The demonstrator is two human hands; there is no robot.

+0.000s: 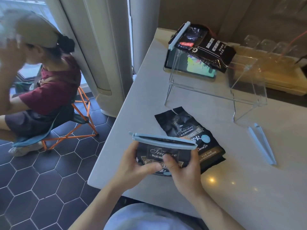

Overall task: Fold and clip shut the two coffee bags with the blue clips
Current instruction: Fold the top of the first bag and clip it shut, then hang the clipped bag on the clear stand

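A black coffee bag (159, 156) is held between both hands just above the near edge of the pale countertop (249, 188). The left hand (137, 165) is closed on the bag's left side, with its thumb laid across the printed front; the right hand (184, 168) is closed on the right side, with its thumb pressed near the middle of the label. The two thumbs nearly meet.

Directly above the fingers, a blue clip (163, 141) is seated along the bag's folded top edge, and appears to be closed over it.

Just beyond the held bag, partly hidden behind it and the right hand, a second coffee bag (191, 130) lies flat on the countertop, its top crumpled and unclipped. To the right of the right hand, well apart from it, an open blue clip (262, 143) rests on the countertop.

Farther from the grip, a clear acrylic stand (216, 90) is set on the counter, and another clipped black bag (207, 47) lies on top of it.
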